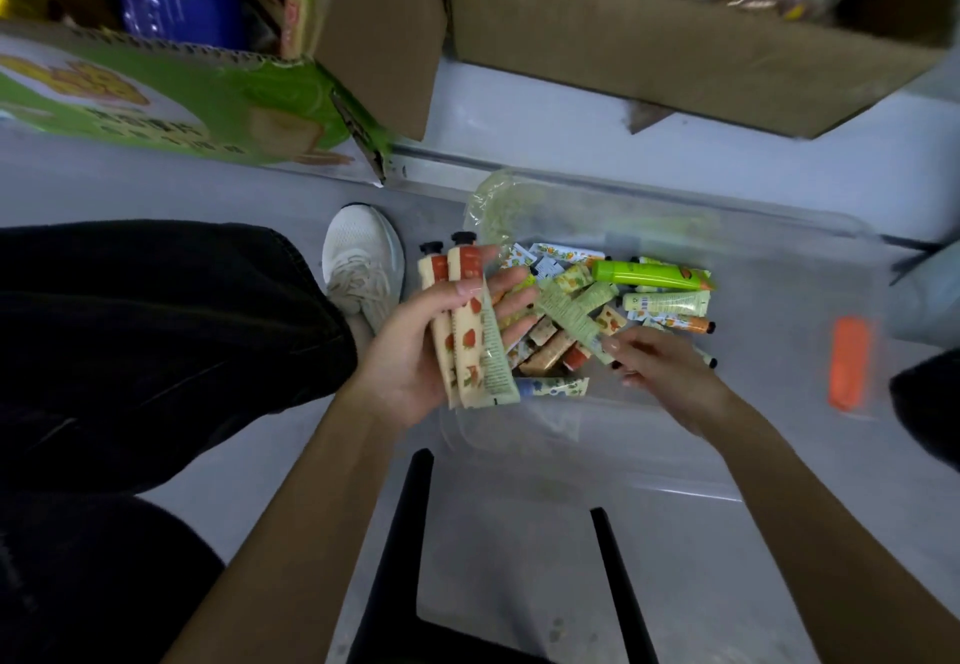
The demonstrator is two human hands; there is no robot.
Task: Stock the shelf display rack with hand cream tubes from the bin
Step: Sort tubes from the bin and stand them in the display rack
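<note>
Left grip [423, 356] wrapped round a few strawberry-print hand cream tubes [470, 341], caps pointing far. Right grip [660, 372] seemingly pinching a pale green tube [574, 317] atop the pile of tubes [654, 299] in the clear bin [779, 234]. Farther off, a brown cardboard box [649, 55].

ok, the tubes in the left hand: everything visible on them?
Three tubes, fanned in the left hand: two cream with red fruit print and black caps, one pale green with small print. Caps point away, crimped ends toward the wrist. Thumb across them, fingers behind; held over the near-left corner of the clear bin.
</note>
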